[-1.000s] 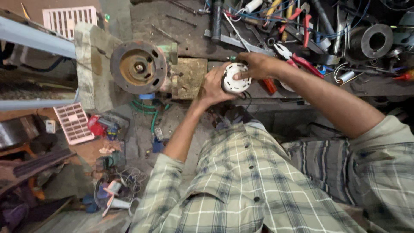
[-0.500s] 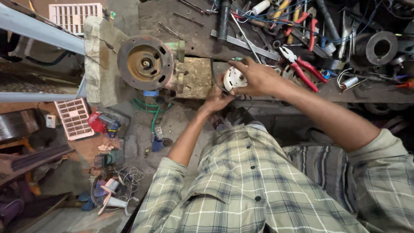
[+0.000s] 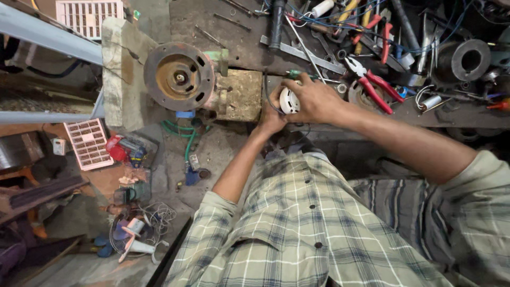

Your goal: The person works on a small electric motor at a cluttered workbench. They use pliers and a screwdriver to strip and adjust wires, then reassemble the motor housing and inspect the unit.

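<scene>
A small round white motor part (image 3: 288,101) sits between both my hands at the front edge of a cluttered workbench (image 3: 239,48). My left hand (image 3: 272,118) cups it from below and the left. My right hand (image 3: 313,98) wraps over its top and right side, hiding most of it. A green-handled tool (image 3: 298,74) pokes out just above my right fingers. A thin dark wire (image 3: 265,93) loops past the part on its left.
A rusty round motor housing (image 3: 179,76) is mounted on the bench to the left beside a worn yellowish block (image 3: 241,94). Red-handled pliers (image 3: 372,79), wrenches, cables and a dark ring (image 3: 470,59) crowd the right. White grilles (image 3: 87,142), green hose and scrap lie on the floor.
My right hand has closed further over the white part, covering most of its face. My hands and the part have shifted slightly down and left in view.
</scene>
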Motion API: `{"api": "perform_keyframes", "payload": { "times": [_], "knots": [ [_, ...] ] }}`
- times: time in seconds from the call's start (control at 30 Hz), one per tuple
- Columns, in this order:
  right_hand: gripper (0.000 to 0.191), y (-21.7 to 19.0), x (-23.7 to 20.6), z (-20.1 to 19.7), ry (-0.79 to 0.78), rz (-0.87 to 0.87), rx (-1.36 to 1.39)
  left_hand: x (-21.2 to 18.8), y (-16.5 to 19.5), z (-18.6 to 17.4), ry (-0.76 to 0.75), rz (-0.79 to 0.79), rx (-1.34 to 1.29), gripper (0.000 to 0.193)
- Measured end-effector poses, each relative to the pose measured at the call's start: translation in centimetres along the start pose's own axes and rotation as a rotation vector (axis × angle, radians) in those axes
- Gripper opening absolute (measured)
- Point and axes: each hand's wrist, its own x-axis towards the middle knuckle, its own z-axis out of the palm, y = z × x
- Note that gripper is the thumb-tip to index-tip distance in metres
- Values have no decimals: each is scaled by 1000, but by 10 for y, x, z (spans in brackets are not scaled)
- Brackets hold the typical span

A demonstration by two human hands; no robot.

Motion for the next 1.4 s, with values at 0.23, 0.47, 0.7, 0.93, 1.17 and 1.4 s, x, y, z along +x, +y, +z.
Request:
{"api": "perform_keyframes", "payload": {
  "times": [0.23, 0.47, 0.7, 0.93, 1.17, 1.4],
  "knots": [
    [88, -16, -2, -39, 26, -97, -51, 5, 14, -11, -55, -216, 107, 60],
    [95, -1, -35, -124, 234, -205, -182, 12, 40, -35, -166, -194, -329, 39],
    [94, 49, -31, -39, 409, -45, 225, 14, 60, -43, -114, 21, 140, 27],
    [93, 95, -30, 60, 532, 56, 170, 5, 61, -52, -88, 32, -110, 42],
    [77, 106, -2, 52, 748, -9, -17, -33, 73, -69, -103, 8, 60, 99],
    [39, 59, -14, 81, 504, -338, 646, -53, 53, -57, -153, -95, 291, 142]
  ]
}}
